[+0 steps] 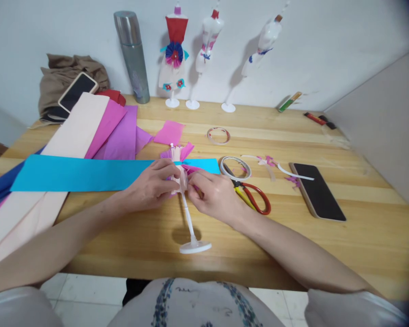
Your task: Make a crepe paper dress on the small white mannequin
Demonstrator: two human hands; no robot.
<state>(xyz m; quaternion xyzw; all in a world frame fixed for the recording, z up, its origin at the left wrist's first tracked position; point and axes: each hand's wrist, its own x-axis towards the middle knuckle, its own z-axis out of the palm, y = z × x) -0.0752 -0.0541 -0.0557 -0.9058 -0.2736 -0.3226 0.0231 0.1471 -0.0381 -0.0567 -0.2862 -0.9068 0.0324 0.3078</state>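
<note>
A small white dress-form mannequin (188,218), wrapped in pale and magenta crepe paper (176,155), is in front of me, tilted away on its thin stand with a round base. My left hand (155,183) is closed on its papered body from the left, fingers curled. From the right, my right hand (213,193) pinches at a magenta paper strip (190,169) on the mannequin; its fingertips are partly hidden. A flat turquoise crepe strip (85,175) lies behind both hands. Scissors (259,200) with red and yellow handles lie beside my right hand, partly under a tape roll (236,167).
Folded crepe paper (119,131) covers the left side. Three mannequins (174,54) and a thermos (132,59) stand along the wall. A second tape roll (218,135), a pink paper square (170,132), a phone (316,190), a glue stick (289,102) and paper scraps lie about.
</note>
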